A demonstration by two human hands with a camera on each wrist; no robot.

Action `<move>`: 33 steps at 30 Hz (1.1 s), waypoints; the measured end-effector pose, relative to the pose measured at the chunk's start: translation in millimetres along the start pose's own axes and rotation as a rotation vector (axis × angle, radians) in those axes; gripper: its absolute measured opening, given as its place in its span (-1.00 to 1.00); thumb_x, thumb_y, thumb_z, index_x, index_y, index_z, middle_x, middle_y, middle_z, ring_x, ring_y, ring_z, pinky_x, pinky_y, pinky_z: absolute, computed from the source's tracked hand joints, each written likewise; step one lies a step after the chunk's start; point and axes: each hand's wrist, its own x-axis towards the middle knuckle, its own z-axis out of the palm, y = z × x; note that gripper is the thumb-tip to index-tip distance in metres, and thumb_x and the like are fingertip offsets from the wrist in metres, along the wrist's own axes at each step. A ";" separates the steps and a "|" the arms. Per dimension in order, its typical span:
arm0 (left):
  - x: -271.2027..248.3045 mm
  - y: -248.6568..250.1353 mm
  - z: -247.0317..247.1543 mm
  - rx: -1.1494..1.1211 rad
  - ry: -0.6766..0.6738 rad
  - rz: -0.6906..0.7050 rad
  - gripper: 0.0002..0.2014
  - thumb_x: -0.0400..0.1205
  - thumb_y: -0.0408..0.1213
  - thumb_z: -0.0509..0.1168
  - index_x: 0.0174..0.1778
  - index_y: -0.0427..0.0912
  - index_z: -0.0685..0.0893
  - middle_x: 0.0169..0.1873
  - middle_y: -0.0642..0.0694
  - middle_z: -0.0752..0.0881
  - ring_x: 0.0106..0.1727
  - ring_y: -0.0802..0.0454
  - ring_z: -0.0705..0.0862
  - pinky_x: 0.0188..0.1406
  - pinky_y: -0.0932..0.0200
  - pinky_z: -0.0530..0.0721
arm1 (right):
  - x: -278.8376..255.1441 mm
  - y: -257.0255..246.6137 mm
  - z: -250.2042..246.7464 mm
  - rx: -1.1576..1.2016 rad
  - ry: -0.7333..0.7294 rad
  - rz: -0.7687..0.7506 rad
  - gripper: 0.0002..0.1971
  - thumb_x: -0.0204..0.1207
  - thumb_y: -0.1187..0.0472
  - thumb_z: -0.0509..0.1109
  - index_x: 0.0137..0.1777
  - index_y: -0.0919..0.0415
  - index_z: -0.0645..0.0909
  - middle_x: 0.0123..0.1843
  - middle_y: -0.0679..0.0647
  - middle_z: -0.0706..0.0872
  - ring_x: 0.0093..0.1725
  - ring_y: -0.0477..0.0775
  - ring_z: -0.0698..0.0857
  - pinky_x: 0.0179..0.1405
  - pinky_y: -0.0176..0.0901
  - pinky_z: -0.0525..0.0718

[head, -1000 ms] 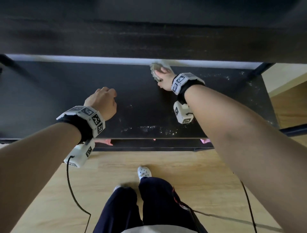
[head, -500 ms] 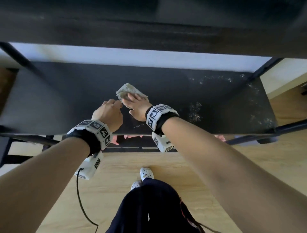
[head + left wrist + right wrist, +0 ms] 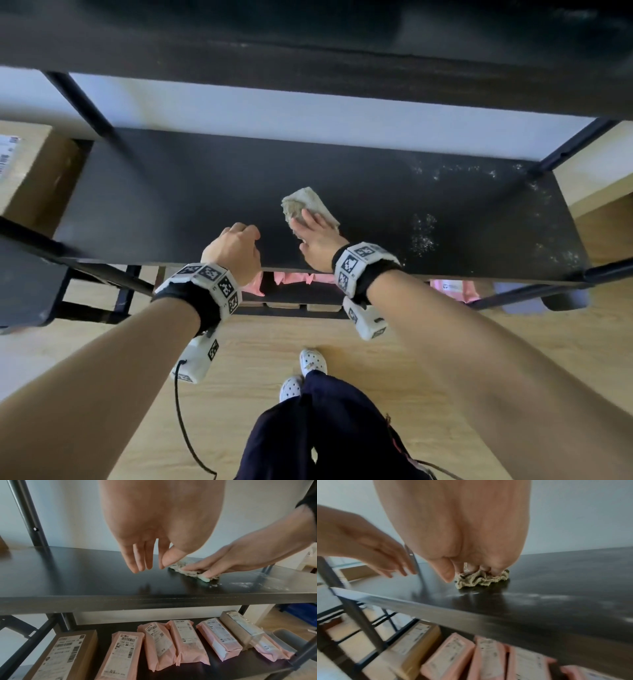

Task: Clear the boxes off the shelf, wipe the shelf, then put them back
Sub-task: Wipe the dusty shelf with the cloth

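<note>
A crumpled beige cloth (image 3: 306, 202) lies on the black shelf (image 3: 171, 192), a little right of the middle. My right hand (image 3: 310, 226) presses flat on the cloth (image 3: 192, 573), fingers stretched over it. My left hand (image 3: 239, 236) hovers just above the shelf's front edge, left of the cloth. Its fingers (image 3: 137, 561) hang relaxed and hold nothing. Several pink parcels (image 3: 187, 641) and a brown cardboard box (image 3: 68, 654) lie in a row on the shelf below. White dust (image 3: 424, 234) speckles the right part of the black shelf.
An upper black shelf (image 3: 308, 61) overhangs the work area. Black metal posts (image 3: 82, 102) stand at the corners. Another cardboard box (image 3: 30, 171) sits off to the left. Below me are a wooden floor (image 3: 342, 342) and my feet.
My right hand has dragged the cloth from the shelf's back edge toward the front. The left hand has stayed over the front edge.
</note>
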 end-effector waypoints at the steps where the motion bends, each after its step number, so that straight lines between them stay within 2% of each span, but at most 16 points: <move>1: -0.6 -2.6 -0.3 0.004 0.002 -0.010 -0.67 0.66 -0.33 0.08 0.32 -0.17 0.55 0.30 -0.13 0.57 0.29 -0.11 0.56 0.20 -0.12 0.64 | 3.0 -16.4 6.0 -0.012 -0.006 -0.041 -0.40 0.71 0.24 0.02 0.70 0.05 -0.10 0.73 0.05 -0.25 0.71 0.13 -0.24 0.66 0.10 -0.15; 4: -3.5 -9.1 1.0 0.015 -0.010 -0.031 -0.67 0.65 -0.35 0.07 0.31 -0.18 0.56 0.29 -0.13 0.57 0.29 -0.11 0.55 0.19 -0.10 0.63 | 14.9 -43.2 16.2 -0.054 0.007 -0.118 -0.40 0.70 0.27 0.03 0.70 0.07 -0.07 0.74 0.07 -0.21 0.72 0.15 -0.21 0.67 0.04 -0.14; 7: -5.8 -13.6 1.6 0.016 -0.012 -0.026 -0.66 0.67 -0.35 0.07 0.35 -0.15 0.54 0.33 -0.11 0.55 0.30 -0.10 0.55 0.18 -0.07 0.64 | 19.4 -22.7 7.5 -0.052 0.081 -0.138 -0.43 0.69 0.26 0.06 0.68 0.01 0.05 0.74 0.09 -0.09 0.72 0.16 -0.11 0.66 -0.03 -0.08; 9: -8.2 -15.2 2.0 0.004 -0.007 -0.017 -0.66 0.68 -0.34 0.07 0.36 -0.16 0.53 0.33 -0.11 0.55 0.29 -0.10 0.56 0.17 -0.07 0.65 | 14.2 5.1 -1.9 -0.017 0.155 -0.087 -0.44 0.68 0.25 0.11 0.66 -0.03 0.13 0.74 0.11 -0.01 0.72 0.16 -0.05 0.66 -0.05 -0.03; 11: -11.6 -16.0 3.0 -0.003 -0.010 -0.001 -0.66 0.68 -0.34 0.08 0.36 -0.17 0.52 0.32 -0.12 0.55 0.29 -0.11 0.56 0.17 -0.08 0.66 | 2.4 28.6 -8.6 0.008 0.177 0.013 -0.45 0.69 0.23 0.12 0.67 0.03 0.12 0.74 0.11 -0.02 0.72 0.16 -0.06 0.66 -0.06 -0.03; 12: -13.2 -16.1 3.9 -0.004 -0.014 0.007 -0.66 0.68 -0.34 0.08 0.36 -0.17 0.52 0.32 -0.12 0.55 0.28 -0.11 0.56 0.16 -0.09 0.66 | -4.9 36.1 -8.3 0.001 0.181 0.049 -0.46 0.69 0.22 0.11 0.66 0.07 0.13 0.73 0.12 -0.01 0.72 0.16 -0.06 0.67 -0.05 -0.02; 14: -15.3 -14.9 5.1 -0.010 -0.017 0.021 -0.67 0.68 -0.34 0.09 0.36 -0.16 0.51 0.30 -0.12 0.56 0.28 -0.10 0.56 0.15 -0.08 0.67 | -20.5 38.7 -2.8 -0.061 0.219 0.053 -0.50 0.69 0.19 0.12 0.62 0.10 0.23 0.69 0.16 0.09 0.70 0.19 0.02 0.66 0.01 0.14; 17: -16.2 -13.2 4.1 -0.039 0.003 0.029 -0.67 0.67 -0.33 0.09 0.36 -0.15 0.51 0.30 -0.11 0.56 0.28 -0.08 0.56 0.16 -0.08 0.67 | -38.7 16.4 12.6 -0.144 0.212 0.007 -0.54 0.68 0.11 0.09 0.59 0.04 0.30 0.61 0.12 0.19 0.63 0.21 0.16 0.51 0.14 0.35; 19: -17.5 -15.1 3.2 -0.043 0.019 0.028 -0.67 0.67 -0.33 0.09 0.35 -0.15 0.52 0.30 -0.11 0.56 0.28 -0.09 0.56 0.17 -0.10 0.66 | -39.6 -5.9 25.3 -0.201 0.200 -0.041 -0.53 0.68 0.11 0.09 0.59 0.03 0.28 0.60 0.12 0.21 0.60 0.21 0.19 0.46 0.19 0.38; 22: -21.1 -21.3 3.4 -0.016 0.024 0.036 -0.69 0.65 -0.34 0.10 0.30 -0.17 0.54 0.27 -0.13 0.58 0.27 -0.10 0.55 0.15 -0.11 0.66 | -27.8 -34.7 45.0 -0.247 0.247 -0.134 -0.48 0.68 0.16 0.13 0.63 0.13 0.20 0.71 0.14 0.02 0.70 0.20 0.00 0.65 0.17 0.15; 24: -22.6 -24.8 5.0 0.013 0.023 0.053 -0.70 0.65 -0.36 0.09 0.28 -0.18 0.55 0.26 -0.13 0.59 0.27 -0.10 0.55 0.13 -0.11 0.66 | -16.3 -41.3 53.0 -0.189 0.207 -0.173 -0.47 0.71 0.23 0.06 0.66 0.21 0.09 0.74 0.12 -0.15 0.72 0.10 -0.14 0.71 0.07 -0.03; 26: -23.9 -25.8 5.7 0.026 0.011 0.059 -0.70 0.65 -0.36 0.09 0.28 -0.17 0.54 0.27 -0.12 0.58 0.29 -0.08 0.54 0.14 -0.10 0.66 | -6.9 -33.5 54.3 -0.094 0.164 -0.164 -0.43 0.69 0.28 0.09 0.68 0.21 0.02 0.74 0.07 -0.18 0.72 0.03 -0.13 0.70 0.05 0.08; 28: -25.3 -24.1 6.6 0.027 -0.003 0.066 -0.69 0.66 -0.36 0.10 0.31 -0.17 0.53 0.30 -0.11 0.57 0.30 -0.08 0.54 0.15 -0.08 0.66 | -5.0 -13.1 49.3 -0.064 0.188 -0.110 -0.39 0.66 0.27 0.16 0.68 0.18 0.03 0.74 0.07 -0.15 0.71 0.04 -0.03 0.65 0.10 0.23; 31: -26.9 -19.2 9.5 0.029 -0.013 0.101 -0.69 0.67 -0.34 0.11 0.33 -0.17 0.53 0.31 -0.11 0.56 0.31 -0.07 0.54 0.14 -0.03 0.66 | -23.0 25.1 32.3 0.034 0.219 0.044 -0.43 0.71 0.20 0.06 0.69 0.12 0.01 0.73 0.11 -0.22 0.55 0.00 0.28 0.52 0.02 0.42; 32: -26.6 -17.3 10.1 0.028 -0.012 0.109 -0.69 0.67 -0.35 0.11 0.32 -0.17 0.53 0.30 -0.11 0.57 0.30 -0.08 0.53 0.13 -0.03 0.66 | -31.9 35.4 28.9 0.044 0.222 0.077 -0.44 0.72 0.17 0.03 0.70 0.09 -0.02 0.73 0.10 -0.25 0.56 0.03 0.32 0.47 0.00 0.44; 33: -26.0 -15.2 10.4 0.025 -0.011 0.113 -0.69 0.67 -0.36 0.10 0.31 -0.18 0.53 0.29 -0.11 0.57 0.30 -0.08 0.54 0.13 -0.05 0.67 | -42.1 41.3 26.9 0.037 0.211 0.090 -0.44 0.74 0.15 0.00 0.70 0.07 -0.05 0.73 0.10 -0.27 0.63 0.09 0.25 0.51 -0.01 0.40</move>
